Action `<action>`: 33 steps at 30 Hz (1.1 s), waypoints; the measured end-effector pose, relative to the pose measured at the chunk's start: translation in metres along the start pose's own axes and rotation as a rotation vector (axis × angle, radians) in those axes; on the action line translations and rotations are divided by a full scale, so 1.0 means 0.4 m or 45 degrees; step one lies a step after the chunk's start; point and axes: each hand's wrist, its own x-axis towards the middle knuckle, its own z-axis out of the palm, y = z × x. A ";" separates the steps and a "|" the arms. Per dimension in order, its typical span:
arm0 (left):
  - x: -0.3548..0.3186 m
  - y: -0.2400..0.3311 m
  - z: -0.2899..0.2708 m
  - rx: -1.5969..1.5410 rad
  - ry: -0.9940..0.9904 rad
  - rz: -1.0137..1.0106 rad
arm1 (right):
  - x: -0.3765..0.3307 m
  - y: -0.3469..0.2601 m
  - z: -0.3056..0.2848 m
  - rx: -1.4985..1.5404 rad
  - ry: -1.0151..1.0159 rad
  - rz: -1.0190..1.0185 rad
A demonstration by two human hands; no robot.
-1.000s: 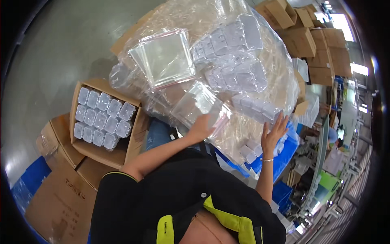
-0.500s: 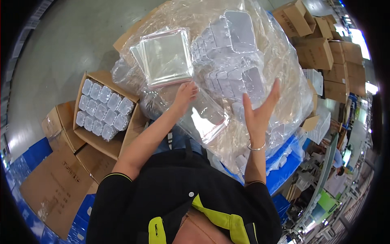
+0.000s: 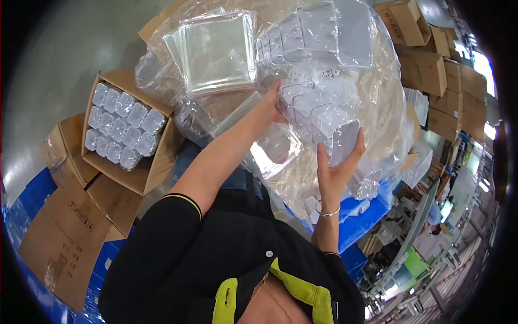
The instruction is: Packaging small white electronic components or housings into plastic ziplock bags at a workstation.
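My left hand [image 3: 274, 102] grips the left end of a stack of nested translucent plastic containers [image 3: 315, 110], its fingers partly hidden behind it. At the right, open-mouthed end, my right hand [image 3: 341, 170] cups the same stack between thumb and fingers. A second, larger nested stack [image 3: 318, 35] lies just beyond it on crumpled clear plastic sheeting [image 3: 386, 108]. To the left is a pile of flat clear plastic bags [image 3: 218, 54]. Another clear bag [image 3: 278, 151] lies under my left forearm, nearer to me.
On the left stands an open carton [image 3: 154, 167] packed with rows of wrapped containers [image 3: 124, 121]. Flattened cardboard [image 3: 62, 237] lies below it. Stacked cartons [image 3: 456, 102] rise on the right, and a blue surface [image 3: 350, 229] shows beside my right forearm.
My left hand has moved right from the flat bags to the nearer container stack. My right hand has come down onto its right end, and the stack has shifted and turned slightly.
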 end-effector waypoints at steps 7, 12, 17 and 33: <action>-0.088 0.008 0.026 0.092 0.110 0.039 | -0.039 -0.017 -0.070 -0.087 0.068 -0.105; -0.303 -0.080 0.059 0.111 -0.196 0.205 | -0.101 -0.001 -0.204 -0.260 0.033 0.024; -0.331 -0.178 0.074 0.255 -0.408 0.264 | -0.192 0.018 -0.397 -0.162 0.392 0.199; -0.638 -0.169 0.542 0.496 -0.481 0.681 | 0.112 -0.231 -0.685 0.143 0.779 -0.229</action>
